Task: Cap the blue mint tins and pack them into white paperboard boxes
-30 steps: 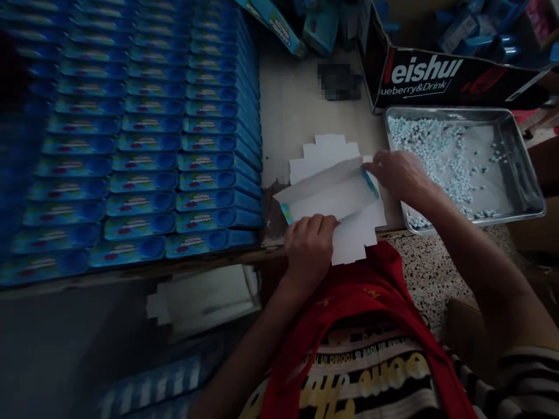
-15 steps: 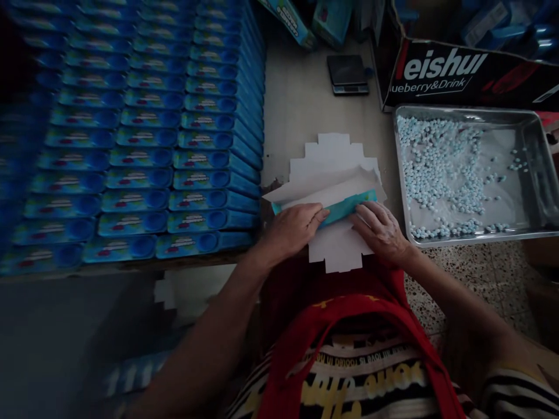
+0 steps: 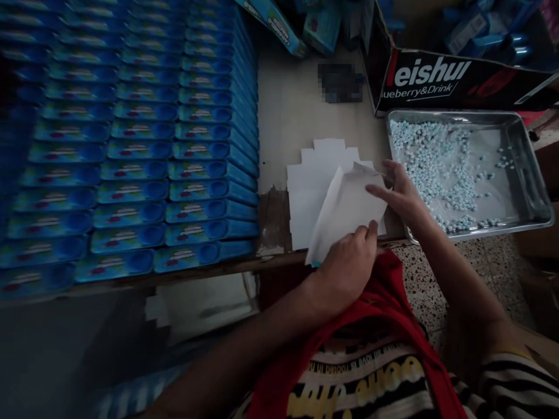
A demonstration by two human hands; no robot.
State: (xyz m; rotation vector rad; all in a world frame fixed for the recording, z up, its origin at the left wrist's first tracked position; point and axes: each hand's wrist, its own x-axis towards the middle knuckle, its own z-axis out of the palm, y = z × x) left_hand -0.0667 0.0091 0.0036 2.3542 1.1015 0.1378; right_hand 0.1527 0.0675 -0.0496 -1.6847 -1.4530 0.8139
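Observation:
A folded cardboard carton blank (image 3: pixel 343 212), white on the side facing me, lies tilted over more flat white carton blanks (image 3: pixel 305 186) at the table's front edge. A bit of turquoise print shows at its lower left corner. My left hand (image 3: pixel 351 259) is closed on the blank's near edge, fingers curled together. At the blank's right end is my right hand (image 3: pixel 399 189), open, its thumb stretched over the white face and apart from the fingers by the end flap. Whether those fingers touch the flap I cannot tell.
Rows of blue printed packs (image 3: pixel 131 169) fill the left. To the right, a metal tray (image 3: pixel 510 224) holds small pale blue and white pellets (image 3: pixel 432 157). Behind it stands a black printed carton (image 3: pixel 441 84) with blue packs inside. A blurred dark object (image 3: pixel 340 81) lies beyond the blanks.
The folded blank has turned, its white face now toward me and the turquoise side mostly hidden. My left hand moved right and nearer; my right hand moved up and opened.

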